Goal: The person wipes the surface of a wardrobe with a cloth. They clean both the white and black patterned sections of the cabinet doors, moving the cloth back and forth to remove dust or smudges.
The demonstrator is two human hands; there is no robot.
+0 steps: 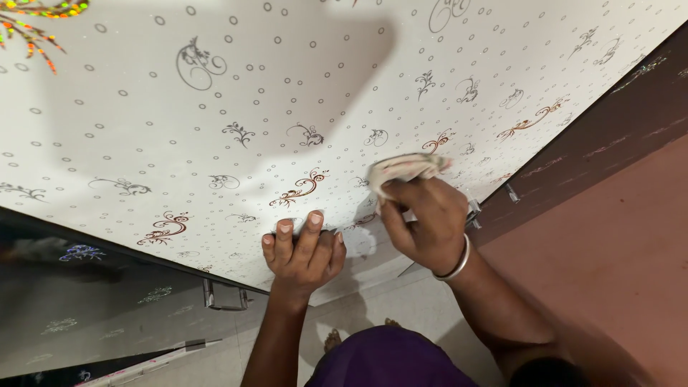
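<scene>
Cloth [405,168], bunched in the closed right hand [424,222], presses on the patterned white panel [215,107] near its lower edge, the tight grip giving a firm wad to rub with. Left hand [301,247] lies flat and open beside it, holding nothing, apparently to brace against the panel, above a metal hinge [226,295].

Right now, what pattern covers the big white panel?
Small rings and brown floral swirls on the white panel, head view.
</scene>
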